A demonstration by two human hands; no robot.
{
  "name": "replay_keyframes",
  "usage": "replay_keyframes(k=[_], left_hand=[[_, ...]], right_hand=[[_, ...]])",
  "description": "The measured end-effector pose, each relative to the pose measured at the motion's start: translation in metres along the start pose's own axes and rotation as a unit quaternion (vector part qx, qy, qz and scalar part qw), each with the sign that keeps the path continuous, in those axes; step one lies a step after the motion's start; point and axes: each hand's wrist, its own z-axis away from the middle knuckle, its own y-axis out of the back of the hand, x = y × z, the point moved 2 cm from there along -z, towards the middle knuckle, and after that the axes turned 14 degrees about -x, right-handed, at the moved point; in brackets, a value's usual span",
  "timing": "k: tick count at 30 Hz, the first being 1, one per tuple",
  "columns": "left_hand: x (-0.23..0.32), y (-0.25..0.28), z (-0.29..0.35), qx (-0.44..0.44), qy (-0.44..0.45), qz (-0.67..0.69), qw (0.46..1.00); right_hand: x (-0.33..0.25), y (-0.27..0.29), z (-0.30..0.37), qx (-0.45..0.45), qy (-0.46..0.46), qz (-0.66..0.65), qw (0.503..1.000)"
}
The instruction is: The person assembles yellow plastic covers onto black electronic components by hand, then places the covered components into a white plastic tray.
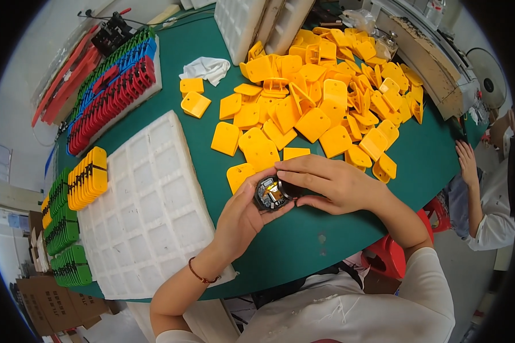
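A small round black device (270, 193) with its inner electronics exposed rests in my left hand (238, 222), whose fingers curl round its edge. From the other side my right hand (342, 184) grips a dark curved piece (292, 188) close against the device. My fingers partly hide that piece, so I cannot tell whether it is a cover or a strap. Just beyond both hands lie loose yellow plastic pieces (260, 150) with rounded corners and small holes. The nearest yellow piece (240, 176) is right behind my left fingers.
A white foam tray (149, 211) with square hollows lies left on the green table (292, 251). Beyond it stand rows of red pieces (113, 103), green pieces (63, 234) and yellow pieces (88, 178). A white cloth (206, 70) lies farther back. Another person's hand (467, 163) touches the right table edge.
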Motion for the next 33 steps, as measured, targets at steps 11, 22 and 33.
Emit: replay_keyframes(k=[11, 22, 33], left_hand=[[0.002, 0.003, 0.005, -0.015, 0.006, 0.01, 1.0], [-0.001, -0.002, 0.007, -0.009, 0.014, -0.092, 0.996], [-0.004, -0.002, 0.009, -0.032, -0.018, -0.167, 0.985]], right_hand=[[-0.004, -0.005, -0.002, 0.071, 0.046, 0.05, 0.995], [-0.008, -0.014, -0.002, 0.119, 0.094, 0.148, 0.977], [-0.009, -0.013, -0.002, 0.112, 0.103, 0.162, 0.975]])
